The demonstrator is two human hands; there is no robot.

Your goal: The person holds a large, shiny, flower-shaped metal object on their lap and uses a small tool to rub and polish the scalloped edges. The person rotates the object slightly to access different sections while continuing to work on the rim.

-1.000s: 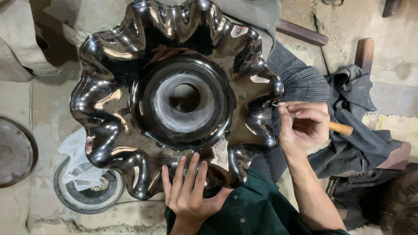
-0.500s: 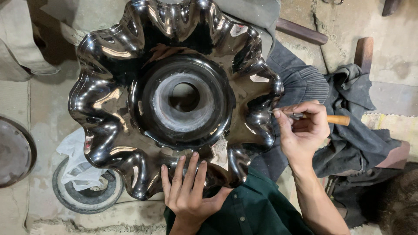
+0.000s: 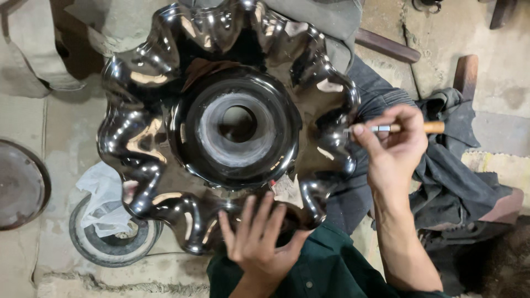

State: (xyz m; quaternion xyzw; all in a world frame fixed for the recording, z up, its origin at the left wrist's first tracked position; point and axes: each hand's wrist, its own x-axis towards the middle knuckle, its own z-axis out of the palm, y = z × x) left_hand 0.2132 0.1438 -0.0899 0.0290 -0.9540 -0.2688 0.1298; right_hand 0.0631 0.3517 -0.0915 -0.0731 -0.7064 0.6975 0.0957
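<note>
Head view: a large polished dark metal bowl with a wavy fluted rim [image 3: 221, 127] lies across the lap. The left hand [image 3: 256, 237], fingers spread, presses its near rim. The right hand [image 3: 395, 152] pinches a thin wooden-handled tool [image 3: 408, 128], lying level, tip at the bowl's right edge.

Cut off by the left edge: a round rusty disc [image 3: 16, 185], only its right part in view. Half hidden under the near-left rim of the shiny fluted metal dish [image 3: 226, 127]: a grey wheel [image 3: 110, 243] draped with white crumpled plastic [image 3: 105, 201]. Hidden behind the right hand [image 3: 395, 149]: the middle of a wooden-handled tool [image 3: 433, 127]. Tip too small to make out against the dish rim. Cut off near: both forearms.
</note>
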